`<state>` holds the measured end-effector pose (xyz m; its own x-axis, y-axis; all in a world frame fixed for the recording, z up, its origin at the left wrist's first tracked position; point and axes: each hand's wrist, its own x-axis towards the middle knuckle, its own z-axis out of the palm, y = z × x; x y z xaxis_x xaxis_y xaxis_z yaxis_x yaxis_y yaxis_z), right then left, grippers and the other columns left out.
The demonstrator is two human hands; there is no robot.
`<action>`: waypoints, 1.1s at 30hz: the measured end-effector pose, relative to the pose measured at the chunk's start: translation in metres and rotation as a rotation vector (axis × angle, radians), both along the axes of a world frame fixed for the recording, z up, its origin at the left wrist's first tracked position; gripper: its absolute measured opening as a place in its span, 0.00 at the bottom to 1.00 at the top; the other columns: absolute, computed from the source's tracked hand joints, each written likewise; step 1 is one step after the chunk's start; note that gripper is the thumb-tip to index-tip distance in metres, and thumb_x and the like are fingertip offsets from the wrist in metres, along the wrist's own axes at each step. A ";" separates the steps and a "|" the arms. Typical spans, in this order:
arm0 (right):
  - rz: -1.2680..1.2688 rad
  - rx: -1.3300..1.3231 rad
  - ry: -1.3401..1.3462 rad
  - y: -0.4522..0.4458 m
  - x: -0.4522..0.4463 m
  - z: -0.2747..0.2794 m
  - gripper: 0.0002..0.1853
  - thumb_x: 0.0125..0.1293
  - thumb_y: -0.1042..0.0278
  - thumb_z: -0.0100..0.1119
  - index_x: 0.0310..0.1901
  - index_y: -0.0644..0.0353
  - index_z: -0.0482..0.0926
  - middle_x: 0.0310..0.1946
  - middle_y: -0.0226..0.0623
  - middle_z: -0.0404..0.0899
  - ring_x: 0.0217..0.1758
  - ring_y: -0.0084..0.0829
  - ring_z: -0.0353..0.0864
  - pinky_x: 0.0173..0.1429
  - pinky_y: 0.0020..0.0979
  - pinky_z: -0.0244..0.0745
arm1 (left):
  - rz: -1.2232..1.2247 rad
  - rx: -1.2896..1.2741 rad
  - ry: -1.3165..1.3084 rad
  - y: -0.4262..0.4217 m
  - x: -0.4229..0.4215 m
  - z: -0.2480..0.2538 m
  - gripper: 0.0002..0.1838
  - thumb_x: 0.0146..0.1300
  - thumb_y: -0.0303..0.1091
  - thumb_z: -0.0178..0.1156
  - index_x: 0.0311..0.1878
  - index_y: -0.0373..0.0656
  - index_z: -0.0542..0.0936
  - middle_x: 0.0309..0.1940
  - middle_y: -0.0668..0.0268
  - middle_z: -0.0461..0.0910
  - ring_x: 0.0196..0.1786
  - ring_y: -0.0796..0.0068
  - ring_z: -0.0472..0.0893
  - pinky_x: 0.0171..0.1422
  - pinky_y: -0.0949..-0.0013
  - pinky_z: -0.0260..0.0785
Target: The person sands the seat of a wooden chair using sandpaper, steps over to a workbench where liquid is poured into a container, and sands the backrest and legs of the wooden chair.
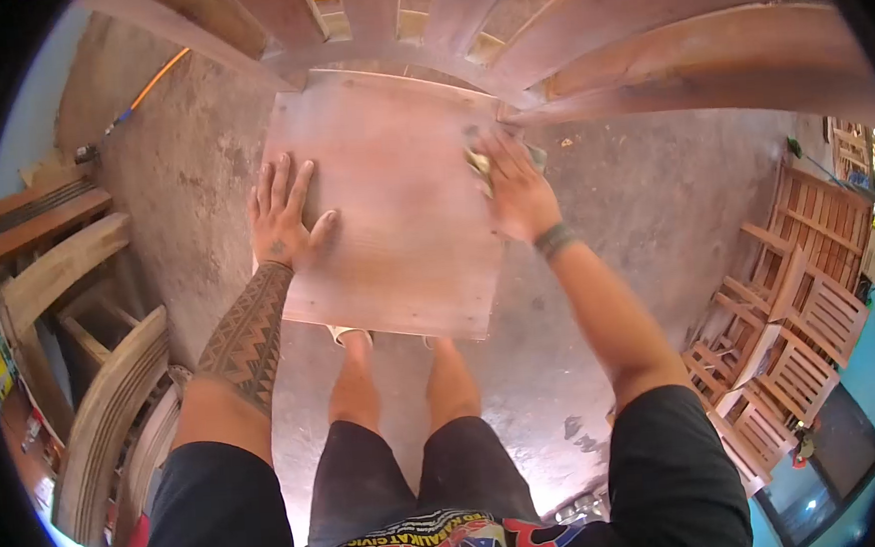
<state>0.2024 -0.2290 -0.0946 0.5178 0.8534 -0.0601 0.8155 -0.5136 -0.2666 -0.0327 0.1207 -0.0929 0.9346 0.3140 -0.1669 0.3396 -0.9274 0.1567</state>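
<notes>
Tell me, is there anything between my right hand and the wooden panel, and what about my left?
Yes, a crumpled pad, perhaps cloth, lies under the right hand near the panel's right edge. Nothing visible separates the left hand from it.

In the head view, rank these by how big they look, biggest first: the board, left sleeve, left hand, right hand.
1. Board
2. Left sleeve
3. Left hand and right hand: too alike to rank.

fisheye bend, black corners; right edge blown out; lower floor [556, 417] glaring; right hand [520, 183] blurred.
</notes>
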 end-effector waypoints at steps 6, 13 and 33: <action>0.276 -0.004 0.149 -0.011 0.052 0.020 0.33 0.77 0.62 0.61 0.80 0.64 0.72 0.86 0.47 0.65 0.90 0.47 0.61 0.92 0.51 0.55 | 0.006 -0.028 -0.034 -0.001 0.002 0.008 0.49 0.69 0.62 0.68 0.90 0.62 0.63 0.93 0.61 0.52 0.93 0.50 0.50 0.94 0.41 0.42; 0.376 -0.143 0.017 0.053 0.046 0.019 0.34 0.78 0.60 0.61 0.83 0.57 0.69 0.89 0.42 0.60 0.92 0.47 0.56 0.94 0.51 0.52 | 0.006 -0.001 -0.047 0.002 0.003 0.001 0.48 0.69 0.63 0.67 0.90 0.66 0.63 0.92 0.63 0.53 0.93 0.51 0.49 0.94 0.41 0.43; 0.424 -0.221 0.016 0.028 0.052 0.017 0.41 0.72 0.65 0.63 0.87 0.47 0.64 0.90 0.33 0.58 0.92 0.43 0.57 0.93 0.53 0.52 | 0.042 -0.027 -0.013 -0.006 0.006 -0.001 0.46 0.72 0.67 0.63 0.90 0.76 0.59 0.92 0.70 0.53 0.94 0.58 0.48 0.95 0.40 0.41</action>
